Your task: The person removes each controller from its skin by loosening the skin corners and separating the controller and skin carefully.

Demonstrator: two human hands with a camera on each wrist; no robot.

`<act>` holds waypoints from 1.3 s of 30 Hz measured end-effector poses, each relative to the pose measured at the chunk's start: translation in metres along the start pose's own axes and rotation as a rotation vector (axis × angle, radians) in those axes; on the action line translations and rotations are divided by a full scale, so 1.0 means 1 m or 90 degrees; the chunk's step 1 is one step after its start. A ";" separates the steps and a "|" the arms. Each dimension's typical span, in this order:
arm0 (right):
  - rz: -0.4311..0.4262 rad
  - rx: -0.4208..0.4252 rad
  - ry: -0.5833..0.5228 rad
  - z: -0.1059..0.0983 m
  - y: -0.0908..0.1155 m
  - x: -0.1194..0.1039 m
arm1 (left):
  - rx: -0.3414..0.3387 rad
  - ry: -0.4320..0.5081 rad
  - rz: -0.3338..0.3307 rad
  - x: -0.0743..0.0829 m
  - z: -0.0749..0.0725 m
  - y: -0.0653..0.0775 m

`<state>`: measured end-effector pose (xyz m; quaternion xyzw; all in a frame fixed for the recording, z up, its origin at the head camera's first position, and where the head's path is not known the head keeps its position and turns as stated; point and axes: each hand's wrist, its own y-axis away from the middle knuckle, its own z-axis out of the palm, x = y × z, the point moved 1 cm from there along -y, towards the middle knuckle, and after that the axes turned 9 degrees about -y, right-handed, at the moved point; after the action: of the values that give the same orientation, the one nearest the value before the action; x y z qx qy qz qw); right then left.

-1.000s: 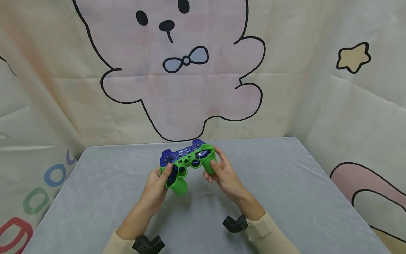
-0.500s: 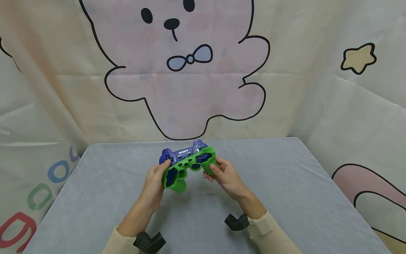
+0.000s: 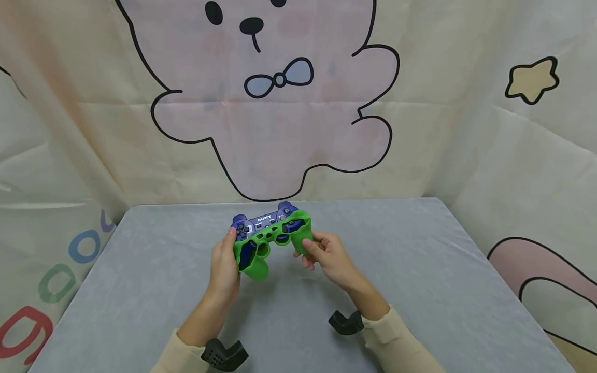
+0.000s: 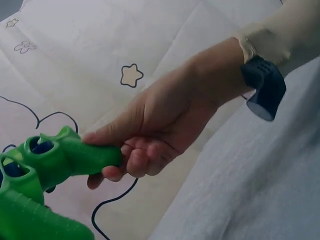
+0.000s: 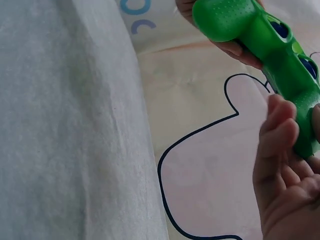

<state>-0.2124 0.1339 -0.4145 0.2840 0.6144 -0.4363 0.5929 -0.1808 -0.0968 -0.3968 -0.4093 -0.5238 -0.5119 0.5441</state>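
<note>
Up off the table, both hands hold a blue Sony game controller (image 3: 264,219) partly inside a green rubbery cover (image 3: 256,268). Its top face with the buttons is bare, while the cover wraps the lower edge and both handles. My left hand (image 3: 225,265) grips the left end, thumb up along the edge beside the direction buttons. My right hand (image 3: 332,257) pinches the covered right handle between thumb and fingers. In the left wrist view the right hand (image 4: 155,130) shows around that handle. The right wrist view shows the cover's (image 5: 225,20) dotted underside between both hands.
Below lies a table with a grey-blue cloth (image 3: 420,280). A printed curtain (image 3: 420,145) with a bear outline stands directly behind its far edge, and more printed cloth closes in both sides. Each wrist wears a black camera mount (image 3: 346,323).
The left thumb has moved from the cover's left handle up to the controller's left edge, by the direction buttons. Controller and cover have shifted slightly left. The right hand keeps its pinch.
</note>
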 end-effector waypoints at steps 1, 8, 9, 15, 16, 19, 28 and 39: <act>0.000 0.016 0.011 0.002 -0.001 0.000 | 0.012 0.014 0.000 0.000 0.000 0.000; 0.004 0.103 0.030 0.009 -0.001 0.000 | 0.051 0.064 -0.003 -0.003 0.002 0.000; -0.002 0.102 0.028 0.009 0.000 0.001 | 0.055 0.072 -0.005 -0.003 0.002 0.001; -0.091 0.080 0.027 0.009 0.000 0.000 | 0.053 0.161 -0.043 -0.004 0.003 0.004; -0.113 0.087 0.039 0.010 0.001 0.000 | 0.047 0.179 -0.056 -0.004 0.004 0.005; -0.217 0.132 0.127 0.015 0.004 0.000 | 0.033 0.239 -0.094 -0.006 0.006 0.005; -0.458 0.240 0.369 0.021 0.008 0.005 | 0.005 0.268 -0.095 -0.005 0.002 0.005; -0.164 -0.029 0.034 0.001 0.009 -0.024 | -0.048 0.071 0.015 0.002 0.000 0.009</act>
<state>-0.2006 0.1410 -0.3932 0.2008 0.6709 -0.4870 0.5220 -0.1722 -0.0954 -0.3938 -0.4067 -0.4684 -0.5467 0.5624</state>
